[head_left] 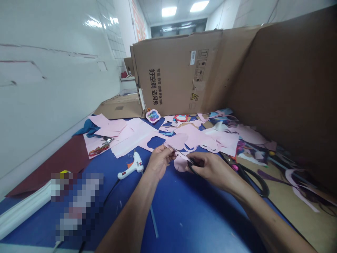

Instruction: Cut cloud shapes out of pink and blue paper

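Observation:
My left hand (161,160) pinches a piece of pink paper (177,141) above the blue table. In my right hand (207,167) are small black-handled scissors (195,168), its fingers wrapped around the handles. The blades point left into the paper, close to my left fingertips; they are partly hidden. A rounded pink part (180,163) hangs below the blades, between my two hands. Cut pink sheets (193,133) and scraps lie just beyond. Left of my left hand, a white glue gun (133,167) rests on the table.
Large black-handled scissors (252,179) lie right of my right forearm. Cardboard panels (179,73) stand behind and to the right. A flower-shaped decoration (153,116) leans at the back. Pliers (106,142) sit on pink paper at left. A white roll (26,207) lies front left.

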A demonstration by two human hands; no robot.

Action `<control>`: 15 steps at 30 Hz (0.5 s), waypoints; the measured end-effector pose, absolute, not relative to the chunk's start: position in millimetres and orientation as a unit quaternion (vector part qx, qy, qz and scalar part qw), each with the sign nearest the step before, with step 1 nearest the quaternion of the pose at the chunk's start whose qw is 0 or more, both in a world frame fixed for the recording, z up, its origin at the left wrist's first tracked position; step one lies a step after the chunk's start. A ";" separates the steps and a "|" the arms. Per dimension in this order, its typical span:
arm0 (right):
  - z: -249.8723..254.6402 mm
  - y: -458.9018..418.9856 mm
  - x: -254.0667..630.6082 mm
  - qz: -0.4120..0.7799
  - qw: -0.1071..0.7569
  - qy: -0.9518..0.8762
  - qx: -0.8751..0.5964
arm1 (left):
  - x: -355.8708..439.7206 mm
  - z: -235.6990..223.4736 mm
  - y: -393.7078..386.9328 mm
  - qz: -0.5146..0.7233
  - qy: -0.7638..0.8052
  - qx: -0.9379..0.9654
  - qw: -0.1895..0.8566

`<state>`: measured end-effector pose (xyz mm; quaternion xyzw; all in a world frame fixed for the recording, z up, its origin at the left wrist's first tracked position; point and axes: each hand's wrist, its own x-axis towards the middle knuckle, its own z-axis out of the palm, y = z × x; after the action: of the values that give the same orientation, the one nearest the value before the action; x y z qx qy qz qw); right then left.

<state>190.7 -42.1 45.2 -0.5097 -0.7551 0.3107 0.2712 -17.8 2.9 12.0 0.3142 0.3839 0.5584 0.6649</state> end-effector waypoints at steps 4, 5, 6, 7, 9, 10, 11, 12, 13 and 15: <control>44.6 -41.5 191.1 0.311 0.265 -0.759 -0.507 | -17.9 10.8 4.0 0.558 0.386 0.319 0.661; 44.7 -41.4 191.2 0.311 0.264 -0.760 -0.505 | -17.9 10.6 4.1 0.558 0.387 0.321 0.660; 44.8 -41.4 191.3 0.313 0.263 -0.762 -0.502 | -17.9 10.6 4.1 0.556 0.388 0.323 0.660; 45.1 -41.5 191.4 0.316 0.263 -0.762 -0.500 | -17.9 10.7 4.1 0.555 0.389 0.325 0.660; 45.8 -41.7 191.6 0.321 0.261 -0.761 -0.500 | -18.2 10.9 4.0 0.554 0.390 0.328 0.659; 46.3 -41.9 191.6 0.322 0.259 -0.760 -0.501 | -18.4 10.9 4.0 0.554 0.390 0.330 0.658; 46.8 -42.1 191.6 0.324 0.258 -0.759 -0.503 | -18.7 10.9 4.1 0.553 0.390 0.333 0.657; 47.2 -42.3 191.6 0.325 0.257 -0.759 -0.502 | -19.0 10.7 4.3 0.552 0.390 0.335 0.656; 47.5 -42.5 191.6 0.327 0.257 -0.759 -0.502 | -19.3 10.4 4.4 0.551 0.390 0.337 0.656; 47.8 -42.9 191.5 0.332 0.260 -0.757 -0.499 | -19.5 9.5 4.7 0.550 0.388 0.338 0.657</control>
<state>191.5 -42.9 47.8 -0.4987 -0.7575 0.3318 0.2597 -19.5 4.7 9.5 0.3383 0.3885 0.5499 0.6575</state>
